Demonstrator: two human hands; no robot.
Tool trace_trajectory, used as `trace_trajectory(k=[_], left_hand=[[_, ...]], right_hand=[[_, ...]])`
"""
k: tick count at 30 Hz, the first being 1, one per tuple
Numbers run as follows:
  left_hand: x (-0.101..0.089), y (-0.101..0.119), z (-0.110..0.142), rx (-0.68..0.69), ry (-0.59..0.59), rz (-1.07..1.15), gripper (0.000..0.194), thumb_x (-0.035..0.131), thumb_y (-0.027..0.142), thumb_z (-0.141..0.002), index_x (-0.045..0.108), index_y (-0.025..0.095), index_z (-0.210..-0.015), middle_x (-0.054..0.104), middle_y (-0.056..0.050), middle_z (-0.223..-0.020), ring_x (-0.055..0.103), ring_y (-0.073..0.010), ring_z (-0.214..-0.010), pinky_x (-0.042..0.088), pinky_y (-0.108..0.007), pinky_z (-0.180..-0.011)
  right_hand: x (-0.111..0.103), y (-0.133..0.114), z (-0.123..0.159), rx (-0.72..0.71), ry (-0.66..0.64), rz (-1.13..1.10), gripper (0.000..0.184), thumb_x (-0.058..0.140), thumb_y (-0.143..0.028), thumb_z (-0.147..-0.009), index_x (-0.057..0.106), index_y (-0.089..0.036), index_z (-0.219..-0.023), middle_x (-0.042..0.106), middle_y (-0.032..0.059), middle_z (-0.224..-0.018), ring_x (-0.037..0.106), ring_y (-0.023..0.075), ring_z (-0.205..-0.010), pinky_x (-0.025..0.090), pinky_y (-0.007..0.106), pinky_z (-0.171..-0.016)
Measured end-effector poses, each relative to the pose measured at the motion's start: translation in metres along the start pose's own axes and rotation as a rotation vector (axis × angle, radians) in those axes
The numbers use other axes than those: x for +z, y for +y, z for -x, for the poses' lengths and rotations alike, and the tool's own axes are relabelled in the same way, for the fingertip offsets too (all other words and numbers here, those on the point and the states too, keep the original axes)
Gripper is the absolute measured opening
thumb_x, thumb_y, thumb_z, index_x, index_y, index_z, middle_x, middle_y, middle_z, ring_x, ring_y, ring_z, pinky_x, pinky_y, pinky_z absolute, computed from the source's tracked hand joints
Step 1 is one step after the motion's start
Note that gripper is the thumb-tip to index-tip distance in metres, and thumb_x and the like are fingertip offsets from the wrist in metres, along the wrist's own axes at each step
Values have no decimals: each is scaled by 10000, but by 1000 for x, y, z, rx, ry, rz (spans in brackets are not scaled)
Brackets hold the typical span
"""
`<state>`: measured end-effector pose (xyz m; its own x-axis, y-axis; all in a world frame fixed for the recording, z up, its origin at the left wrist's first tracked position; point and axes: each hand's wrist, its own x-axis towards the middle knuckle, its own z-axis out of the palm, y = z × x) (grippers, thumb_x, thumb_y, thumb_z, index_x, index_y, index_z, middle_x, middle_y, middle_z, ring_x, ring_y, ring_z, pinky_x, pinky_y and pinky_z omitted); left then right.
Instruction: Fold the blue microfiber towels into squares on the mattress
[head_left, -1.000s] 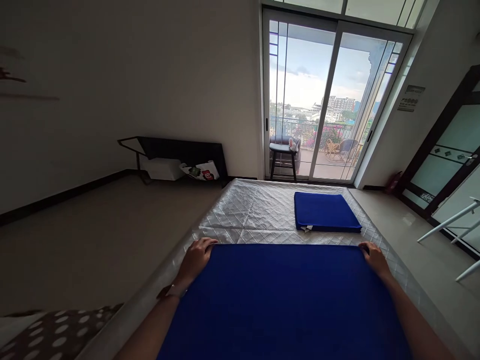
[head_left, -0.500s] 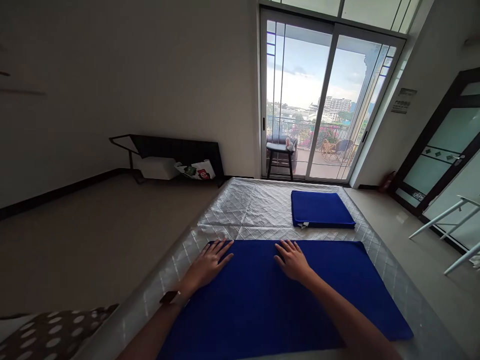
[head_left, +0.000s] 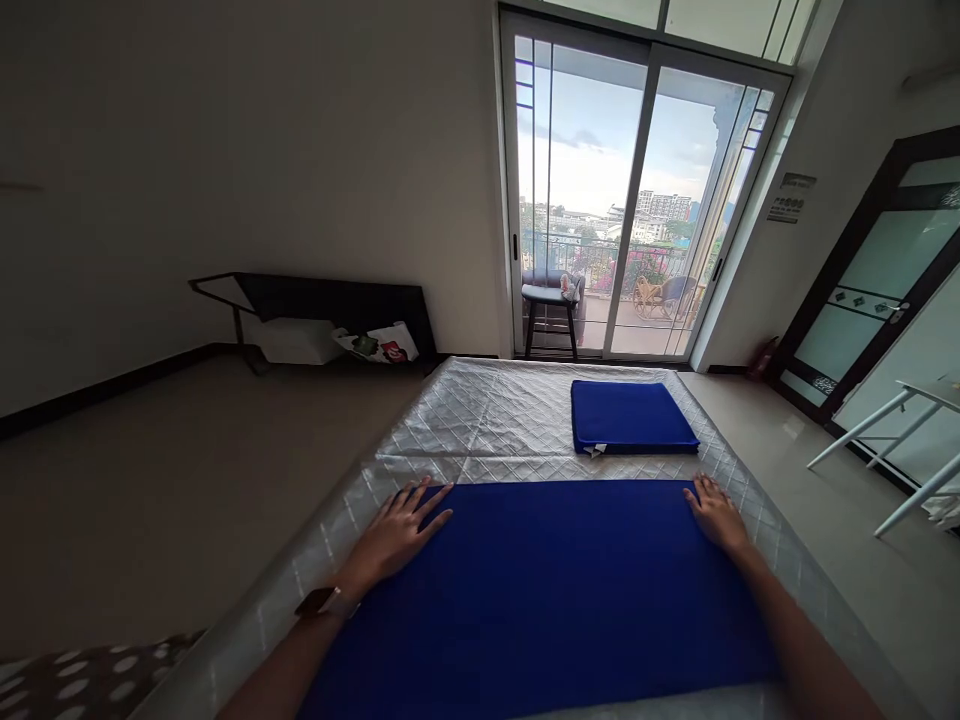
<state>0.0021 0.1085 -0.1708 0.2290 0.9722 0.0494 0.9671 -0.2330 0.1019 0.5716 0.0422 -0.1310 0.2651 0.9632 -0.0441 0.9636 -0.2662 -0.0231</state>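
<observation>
A flat blue cloth (head_left: 555, 590) is spread over the silver quilted table cover (head_left: 480, 400). My left hand (head_left: 397, 530) lies on the cloth's far left corner, fingers spread, with a dark watch on the wrist. At the far right corner rests my right hand (head_left: 716, 512), palm down and fingers stretched out. Neither hand grips anything. Beyond the cloth sits a folded blue cloth stack (head_left: 634, 415) with a small white tag at its front edge.
A brown polka-dot fabric (head_left: 97, 675) is at the lower left. Along the wall stands a low black bench (head_left: 337, 300) with a white box (head_left: 296, 341) under it. Sliding glass doors (head_left: 577, 200) are behind the table, and a white-legged stool (head_left: 919, 440) is at right.
My right hand has slid right along the cloth's far edge, from its middle to the right corner. My left hand stays at the left corner. The view has shifted slightly.
</observation>
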Motion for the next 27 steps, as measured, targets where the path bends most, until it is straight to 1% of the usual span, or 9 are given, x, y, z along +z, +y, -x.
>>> trace_trajectory(k=[3, 7, 13, 16, 18, 21, 23, 25, 27], left_hand=[[-3, 2, 0, -27, -1, 16, 649, 314, 621, -982, 312, 330, -1562, 314, -68, -1652, 262, -323, -1523, 258, -542, -1203], [-5, 5, 3, -73, 17, 43, 642, 286, 617, -991, 327, 324, -1561, 324, -78, -1648, 236, -331, -1531, 256, -559, -1202], [-4, -1, 0, -59, 52, 105, 616, 304, 566, -1001, 415, 271, -1530, 364, -92, -1627, 286, -305, -1516, 280, -518, -1206], [-4, -3, -1, -70, 38, 126, 624, 288, 554, -1004, 423, 240, -1526, 365, -108, -1625, 282, -286, -1519, 261, -493, -1219], [-4, -3, -1, -63, 44, 120, 627, 294, 557, -1001, 425, 238, -1525, 368, -108, -1623, 284, -286, -1518, 258, -493, -1220], [-3, -3, 0, -31, 68, 91, 627, 305, 553, -999, 416, 237, -1529, 376, -107, -1619, 292, -290, -1515, 269, -505, -1213], [0, -4, 0, -21, 67, 62, 640, 311, 549, -998, 394, 220, -1540, 370, -123, -1620, 289, -292, -1515, 265, -508, -1214], [3, -5, -1, -19, 64, 36, 654, 313, 555, -994, 383, 211, -1546, 370, -134, -1619, 290, -300, -1514, 266, -515, -1211], [8, -9, -2, -9, 78, 20, 660, 309, 570, -990, 388, 219, -1544, 385, -130, -1613, 301, -307, -1510, 277, -524, -1203]], right_hand=[[11, 19, -6, 36, 24, -23, 646, 200, -429, -1034, 296, -104, -1584, 291, 122, -1646, 229, 237, -1531, 209, 440, -1237], [15, 15, -5, 58, 25, -6, 649, 200, -423, -1027, 297, -103, -1583, 306, 117, -1643, 224, 231, -1532, 185, 429, -1245], [-14, -5, -1, 165, -68, 37, 619, 216, -330, -1019, 290, -81, -1581, 288, 136, -1643, 244, 234, -1526, 205, 452, -1236], [-29, -49, 6, 130, 38, 79, 585, 246, -248, -1005, 369, -63, -1546, 331, 179, -1616, 263, 263, -1518, 207, 483, -1225], [-30, -97, 16, -24, 144, 49, 571, 278, -246, -1007, 394, -71, -1537, 362, 191, -1599, 263, 275, -1518, 202, 481, -1223], [-17, -173, 36, -343, 98, -105, 562, 290, -388, -1037, 403, -184, -1548, 391, 101, -1601, 278, 236, -1514, 222, 430, -1226], [-5, -211, 46, -478, 34, -181, 583, 280, -452, -1042, 359, -216, -1569, 365, 65, -1615, 255, 215, -1523, 213, 414, -1232], [5, -228, 51, -542, -15, -212, 612, 267, -488, -1042, 315, -210, -1586, 318, 61, -1633, 221, 208, -1533, 188, 417, -1242], [12, -224, 50, -546, -36, -209, 626, 248, -496, -1043, 293, -200, -1592, 287, 63, -1642, 198, 205, -1538, 163, 421, -1249]])
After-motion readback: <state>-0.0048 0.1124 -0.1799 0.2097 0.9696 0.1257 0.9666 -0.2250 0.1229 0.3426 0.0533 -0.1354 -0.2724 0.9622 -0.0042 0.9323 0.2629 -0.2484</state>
